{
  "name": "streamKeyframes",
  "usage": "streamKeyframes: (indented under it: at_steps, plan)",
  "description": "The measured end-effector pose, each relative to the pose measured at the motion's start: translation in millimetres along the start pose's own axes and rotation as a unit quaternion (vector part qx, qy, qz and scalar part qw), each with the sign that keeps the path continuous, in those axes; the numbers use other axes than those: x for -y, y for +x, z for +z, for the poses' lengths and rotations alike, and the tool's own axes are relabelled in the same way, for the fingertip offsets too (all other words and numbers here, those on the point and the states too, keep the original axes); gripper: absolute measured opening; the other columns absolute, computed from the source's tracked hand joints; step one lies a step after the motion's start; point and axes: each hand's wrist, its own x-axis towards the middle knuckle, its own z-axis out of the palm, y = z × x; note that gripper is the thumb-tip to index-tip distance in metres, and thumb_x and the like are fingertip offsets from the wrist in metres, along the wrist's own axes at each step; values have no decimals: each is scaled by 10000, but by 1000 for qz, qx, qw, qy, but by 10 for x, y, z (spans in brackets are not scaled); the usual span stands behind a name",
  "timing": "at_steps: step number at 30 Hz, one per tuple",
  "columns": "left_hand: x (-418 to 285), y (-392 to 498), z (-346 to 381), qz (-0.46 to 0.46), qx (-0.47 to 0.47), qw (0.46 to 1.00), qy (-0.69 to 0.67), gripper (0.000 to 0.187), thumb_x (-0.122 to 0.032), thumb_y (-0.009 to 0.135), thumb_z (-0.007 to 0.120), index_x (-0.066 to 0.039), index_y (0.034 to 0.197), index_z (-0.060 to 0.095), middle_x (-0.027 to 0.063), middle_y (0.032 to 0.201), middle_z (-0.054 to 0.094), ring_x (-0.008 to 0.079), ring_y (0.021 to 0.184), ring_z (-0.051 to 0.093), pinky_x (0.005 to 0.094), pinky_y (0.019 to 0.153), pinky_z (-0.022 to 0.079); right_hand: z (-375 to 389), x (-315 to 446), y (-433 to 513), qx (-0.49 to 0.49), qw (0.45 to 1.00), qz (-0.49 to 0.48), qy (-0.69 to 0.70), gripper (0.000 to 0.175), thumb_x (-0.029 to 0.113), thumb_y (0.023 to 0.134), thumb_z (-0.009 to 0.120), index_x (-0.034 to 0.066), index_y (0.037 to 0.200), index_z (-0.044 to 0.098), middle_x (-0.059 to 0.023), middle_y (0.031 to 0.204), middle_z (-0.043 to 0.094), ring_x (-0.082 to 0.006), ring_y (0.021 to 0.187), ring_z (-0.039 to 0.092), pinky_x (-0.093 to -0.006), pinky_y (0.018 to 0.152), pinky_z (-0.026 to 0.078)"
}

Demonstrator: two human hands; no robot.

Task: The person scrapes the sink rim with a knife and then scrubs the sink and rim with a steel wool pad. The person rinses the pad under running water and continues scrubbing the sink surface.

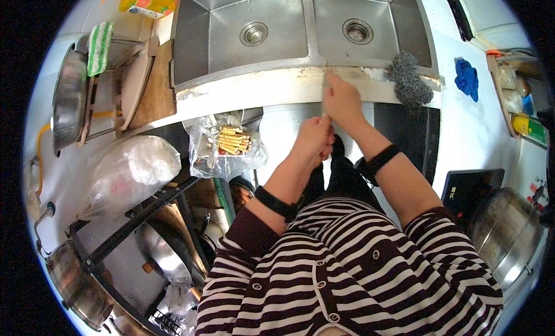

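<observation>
Both hands are close together in front of the sink's near edge. My right hand is closed around a thin, blurred stick-like object that points up towards the rim of the double stainless steel sink. My left hand is just below and left, its fingers closed at the lower end of the same object. What exactly the object is cannot be told. To the left of my left hand, a clear plastic bag holds a bundle of light wooden sticks or chopsticks.
Dark steel wool scourers lie on the counter edge at right. At left stand a wooden rack with a metal basin and a green-striped cloth. A stuffed plastic bag sits above a black metal shelf frame.
</observation>
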Motion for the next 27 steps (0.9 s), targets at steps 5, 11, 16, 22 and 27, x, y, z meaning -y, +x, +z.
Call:
streamKeyframes:
  at_steps: [5,11,16,22,27]
  plan:
    - [42,-69,-114,-1,-66,998,13,318,-345,938,469,-70,778,474,5,527,409,101,341,314,265,308,205,132,27,-21,35,999,-1,-8,336,111,789,551,43,1116,526,-235,792,629,-420,765,614,-515,710,473]
    - [379,-83,53,-11,13,998,59,314,-340,937,466,-79,763,464,23,544,417,118,351,316,278,308,216,-10,-140,-368,-16,1000,1,27,299,117,803,529,44,1093,517,-229,708,613,-416,679,610,-510,635,474]
    - [342,-98,-71,2,-84,995,49,317,-351,943,464,-78,781,468,-2,512,393,91,328,290,255,300,195,155,-81,-331,-21,998,-54,38,408,110,781,560,43,1179,497,-220,660,597,-415,630,598,-528,603,465]
    - [417,-77,45,28,-33,998,53,327,-343,942,479,-63,773,477,9,505,405,98,320,307,258,294,210,102,-302,-380,-38,998,9,39,373,134,803,552,48,1161,495,-244,704,599,-434,691,603,-541,654,460]
    - [356,-35,132,38,-68,994,80,323,-341,936,491,-64,770,474,4,515,396,90,330,282,250,293,195,-2,-365,-344,-49,995,-50,67,398,142,817,537,47,1201,486,-242,773,621,-433,736,608,-522,688,472]
